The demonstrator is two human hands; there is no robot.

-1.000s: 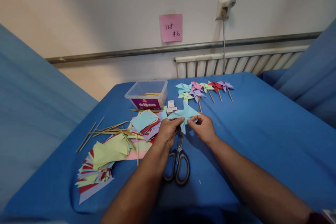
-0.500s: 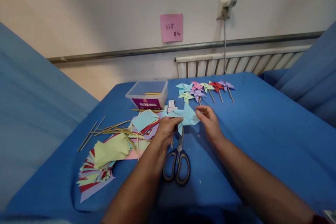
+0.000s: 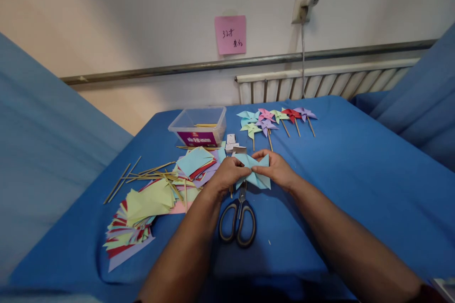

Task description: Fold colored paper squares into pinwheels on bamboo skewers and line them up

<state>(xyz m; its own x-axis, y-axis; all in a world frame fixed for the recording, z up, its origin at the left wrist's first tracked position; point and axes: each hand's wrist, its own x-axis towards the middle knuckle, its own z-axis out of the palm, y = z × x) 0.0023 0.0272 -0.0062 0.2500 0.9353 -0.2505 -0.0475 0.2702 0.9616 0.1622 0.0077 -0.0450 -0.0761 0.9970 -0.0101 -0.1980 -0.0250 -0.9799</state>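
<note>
A light blue paper pinwheel (image 3: 261, 181) is held between both hands above the table, without a visible stick. My left hand (image 3: 229, 173) pinches its left side between thumb and fingers. My right hand (image 3: 275, 169) grips it too, thumb pressed near the middle and fingers behind the paper. Just below the hands lie scissors (image 3: 242, 208) with dark handles, their blades partly hidden under the paper. Beyond the hands, small white boxes (image 3: 232, 140) sit on the blue cloth.
On the left are stacks of coloured paper (image 3: 151, 206) and loose thin sticks (image 3: 152, 176). A clear plastic box (image 3: 199, 125) holding sticks stands at the back. Several finished pinwheels (image 3: 266, 125) lie at the back right. The blue-covered table (image 3: 355, 175) meets a wall with a radiator (image 3: 327, 78).
My right hand has moved left and closed on the middle of the pinwheel. The blue paper has turned and sits slightly lower, and its points are folded differently.
</note>
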